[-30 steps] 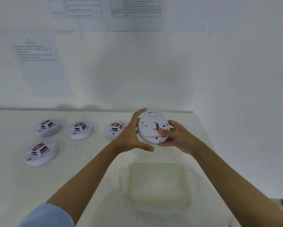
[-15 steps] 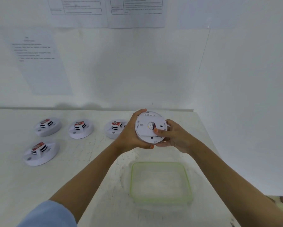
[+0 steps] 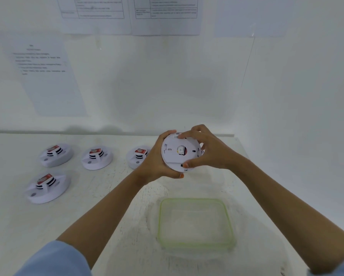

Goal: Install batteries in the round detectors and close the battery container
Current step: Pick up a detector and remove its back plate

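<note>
Now closing the back of a round detector (image 3: 180,153), both hands (image 3: 205,150) clamped on its rim above the bench (image 3: 107,196). Next: twisting shut, then setting down.

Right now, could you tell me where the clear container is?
The clear container sits on the table at centre-right of the head view, near the person, below the detector held in both hands.
</note>
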The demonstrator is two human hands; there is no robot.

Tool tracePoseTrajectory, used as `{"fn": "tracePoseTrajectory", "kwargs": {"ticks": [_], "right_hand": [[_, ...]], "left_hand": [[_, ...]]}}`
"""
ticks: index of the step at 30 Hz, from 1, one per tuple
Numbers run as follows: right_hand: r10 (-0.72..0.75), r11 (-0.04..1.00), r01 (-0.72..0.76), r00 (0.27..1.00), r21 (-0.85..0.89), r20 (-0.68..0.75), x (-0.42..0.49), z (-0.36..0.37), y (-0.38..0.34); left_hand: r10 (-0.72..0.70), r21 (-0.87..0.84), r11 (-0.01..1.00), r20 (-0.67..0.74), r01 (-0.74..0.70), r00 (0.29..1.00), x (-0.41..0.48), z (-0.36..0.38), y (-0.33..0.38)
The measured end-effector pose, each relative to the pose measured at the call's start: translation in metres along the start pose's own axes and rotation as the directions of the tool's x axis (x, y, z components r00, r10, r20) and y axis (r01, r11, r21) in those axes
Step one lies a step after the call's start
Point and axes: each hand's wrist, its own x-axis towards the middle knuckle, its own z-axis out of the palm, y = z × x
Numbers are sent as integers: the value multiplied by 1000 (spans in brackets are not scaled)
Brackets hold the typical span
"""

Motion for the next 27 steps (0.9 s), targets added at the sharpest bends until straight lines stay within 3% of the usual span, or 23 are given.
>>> {"fn": "tracePoseTrajectory", "kwargs": {"ticks": [12,18,27], "right_hand": [[-28,997,38,991,-74,133,4,1,4],[-147,897,198,977,-395,156,3,5,4],[-227,861,279,959,-426,169,7,9,-6]], "left_hand": [[-43,-37,998,12,44,999,0,-1,-11],[-36,12,999,0,36,999,-4,0,-20],[-22,5,1000,-6,22,1000,-2,-4,-19]]}}
